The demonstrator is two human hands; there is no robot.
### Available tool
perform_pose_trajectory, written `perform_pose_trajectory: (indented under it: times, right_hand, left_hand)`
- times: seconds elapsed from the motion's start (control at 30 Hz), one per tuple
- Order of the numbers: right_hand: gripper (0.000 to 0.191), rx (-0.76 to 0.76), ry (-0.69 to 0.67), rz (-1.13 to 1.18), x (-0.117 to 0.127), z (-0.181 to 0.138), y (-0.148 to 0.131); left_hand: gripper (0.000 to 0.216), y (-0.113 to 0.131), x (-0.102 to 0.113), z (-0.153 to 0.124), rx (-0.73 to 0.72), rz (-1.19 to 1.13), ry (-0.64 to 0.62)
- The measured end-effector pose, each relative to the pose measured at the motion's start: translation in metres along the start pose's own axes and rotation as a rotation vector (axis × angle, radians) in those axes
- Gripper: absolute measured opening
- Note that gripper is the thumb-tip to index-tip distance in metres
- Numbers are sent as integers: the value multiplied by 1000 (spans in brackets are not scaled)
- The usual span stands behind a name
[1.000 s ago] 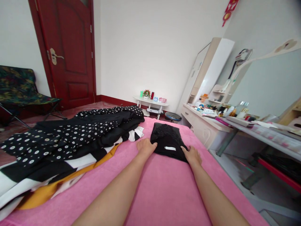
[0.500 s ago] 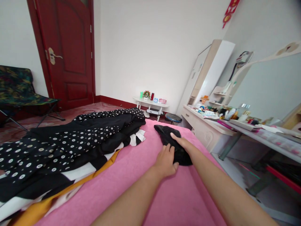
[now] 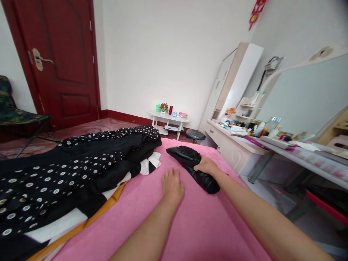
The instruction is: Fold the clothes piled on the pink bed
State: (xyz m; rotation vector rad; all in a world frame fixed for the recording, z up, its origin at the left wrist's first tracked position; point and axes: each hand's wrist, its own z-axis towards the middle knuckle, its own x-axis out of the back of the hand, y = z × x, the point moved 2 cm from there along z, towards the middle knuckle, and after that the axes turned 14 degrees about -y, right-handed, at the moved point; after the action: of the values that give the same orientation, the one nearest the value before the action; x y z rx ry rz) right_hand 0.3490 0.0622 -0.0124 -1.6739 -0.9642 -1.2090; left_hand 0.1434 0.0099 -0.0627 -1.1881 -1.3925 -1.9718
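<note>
A small folded black garment (image 3: 190, 164) with a lace part lies on the pink bed cover (image 3: 195, 224), near the far right edge. My right hand (image 3: 206, 166) rests on top of it, fingers curled over the fold and gripping it. To its left, my left hand (image 3: 172, 185) lies flat on the pink cover, fingers stretched out, a little apart from the garment and holding nothing.
A heap of black polka-dot and black, white and orange clothes (image 3: 73, 170) covers the bed's left half. A cluttered white dressing table with mirror (image 3: 244, 136) stands at the right. A small white table (image 3: 168, 117), a red door (image 3: 54, 61) and a folding chair (image 3: 16, 116) lie beyond.
The flat black garment has been folded over into a narrower roll. My right hand moved onto it and closed; my left hand drew back onto the bare cover. The view swung right.
</note>
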Motion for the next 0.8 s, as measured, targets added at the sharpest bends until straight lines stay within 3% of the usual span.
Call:
perform_pose_trajectory:
  times: [0.1, 0.27, 0.37, 0.47, 0.57, 0.67, 0.8]
  right_hand:
    - [71, 35, 114, -161, 18, 4, 15]
    - [52, 106, 316, -438, 58, 26, 43]
    - [47, 171, 427, -538, 69, 47, 58]
    - [60, 161, 464, -658, 51, 68, 66]
    - [71, 64, 286, -620, 9, 82, 64]
    - [67, -26, 195, -457, -27, 85, 54]
    - [54, -104, 241, -382, -32, 83, 49]
  left_hand:
    - [36, 2, -6, 3, -40, 63, -46]
    - [36, 11, -15, 6, -87, 100, -70]
    - [38, 12, -18, 8, -101, 115, -76]
    - [37, 11, -19, 9, -108, 130, -75]
    - [36, 11, -19, 9, -114, 146, -62]
    - [36, 12, -19, 8, -125, 160, -54]
    - [36, 11, -19, 7, -133, 160, -53]
